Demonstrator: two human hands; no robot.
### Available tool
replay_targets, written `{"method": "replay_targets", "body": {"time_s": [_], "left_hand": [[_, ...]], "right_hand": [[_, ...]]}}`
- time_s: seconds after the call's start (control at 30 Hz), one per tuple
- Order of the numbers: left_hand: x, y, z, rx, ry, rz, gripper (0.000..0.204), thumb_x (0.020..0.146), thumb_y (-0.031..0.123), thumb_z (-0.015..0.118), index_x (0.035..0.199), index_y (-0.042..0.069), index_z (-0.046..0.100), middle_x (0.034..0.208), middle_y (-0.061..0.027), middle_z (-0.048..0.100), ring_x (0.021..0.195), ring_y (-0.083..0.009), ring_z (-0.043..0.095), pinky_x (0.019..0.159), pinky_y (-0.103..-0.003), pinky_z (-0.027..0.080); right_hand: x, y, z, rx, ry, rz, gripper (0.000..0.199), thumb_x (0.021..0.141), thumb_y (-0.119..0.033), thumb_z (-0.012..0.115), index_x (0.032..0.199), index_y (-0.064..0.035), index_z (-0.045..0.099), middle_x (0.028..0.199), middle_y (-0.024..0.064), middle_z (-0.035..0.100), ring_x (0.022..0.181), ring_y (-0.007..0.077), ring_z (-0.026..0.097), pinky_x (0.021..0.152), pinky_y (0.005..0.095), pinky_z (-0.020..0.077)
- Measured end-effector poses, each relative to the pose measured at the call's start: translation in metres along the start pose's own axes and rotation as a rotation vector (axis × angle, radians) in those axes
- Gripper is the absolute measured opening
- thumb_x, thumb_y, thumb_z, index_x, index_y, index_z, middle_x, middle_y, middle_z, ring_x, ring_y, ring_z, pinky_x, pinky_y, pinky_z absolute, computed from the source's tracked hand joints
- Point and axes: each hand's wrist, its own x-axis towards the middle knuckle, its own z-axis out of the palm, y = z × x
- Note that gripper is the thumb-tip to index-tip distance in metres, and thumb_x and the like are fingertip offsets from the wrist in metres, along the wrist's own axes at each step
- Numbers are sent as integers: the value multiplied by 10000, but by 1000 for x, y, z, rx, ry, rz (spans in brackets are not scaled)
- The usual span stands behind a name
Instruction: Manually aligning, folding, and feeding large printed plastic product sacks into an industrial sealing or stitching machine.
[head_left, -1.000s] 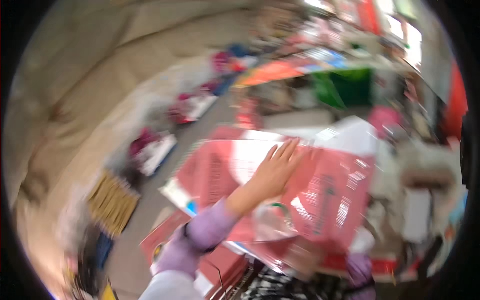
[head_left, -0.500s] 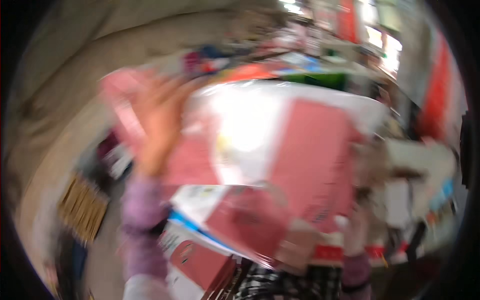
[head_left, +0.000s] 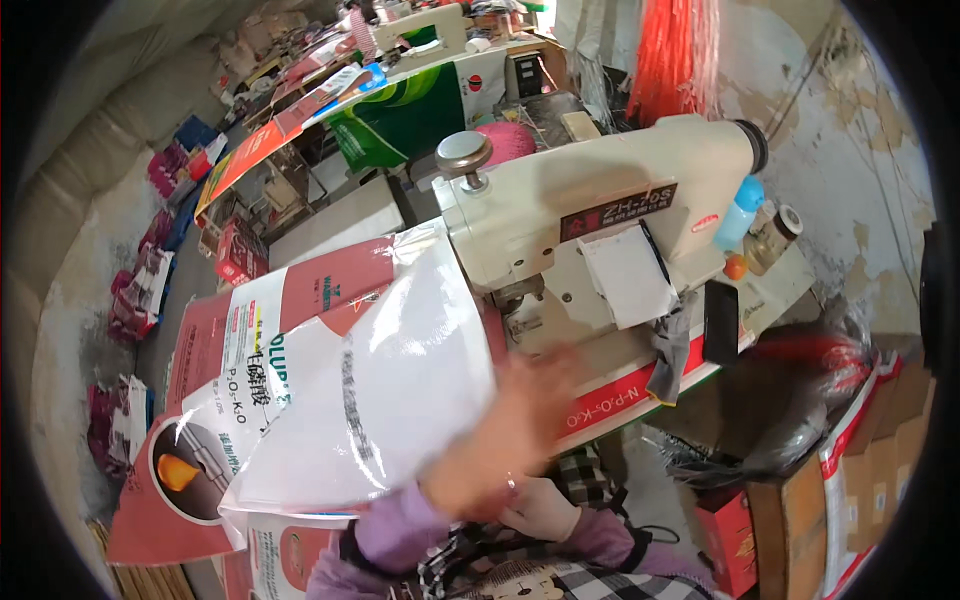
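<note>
A large printed plastic sack point(head_left: 370, 400), white and dusky red, spreads from the sewing machine's needle end toward the lower left. My left hand point(head_left: 505, 430) reaches across its right edge, bare and smeared by motion, fingers pointing at the machine's front edge. Whether it grips anything is unclear. Close to my body, below the left wrist, is my right hand point(head_left: 542, 510) in a pale glove, its fingers partly hidden. The cream sewing machine point(head_left: 600, 200) stands just beyond both hands, with the sack's upper right corner beside its head.
On the machine table are a black phone point(head_left: 721, 322), a grey cloth point(head_left: 670, 350), a white pad point(head_left: 627, 275) and a blue bottle point(head_left: 740, 212). Red strands point(head_left: 675, 60) hang behind. Cardboard boxes point(head_left: 800, 520) stand at lower right; sack bundles point(head_left: 140, 290) line the left wall.
The view has swung, bringing the sewing machine to the centre. The raised sack has moved lower left. My left hand has gone from its left part to its right edge; my right hand is nearer my body.
</note>
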Motion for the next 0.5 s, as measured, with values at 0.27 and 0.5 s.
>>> {"method": "replay_targets", "body": {"time_s": [0.27,0.5], "left_hand": [[-61,-152,54,-186,32,-691,589,925,279,574,1471,243,356,1558,-210,190,1407,-415,248,1140,-430,283],[-54,7,41,-341,-187,-844,498,849,161,593,1325,73,476,1472,-343,224,1308,-519,326,1086,-529,309]], "right_hand": [[28,-74,-34,200,103,34,230,894,-93,603,698,27,586,656,135,542,690,265,554,614,341,448],[-15,-18,-76,-51,-42,186,252,929,-179,509,787,4,609,809,135,613,781,286,615,650,324,472]]}}
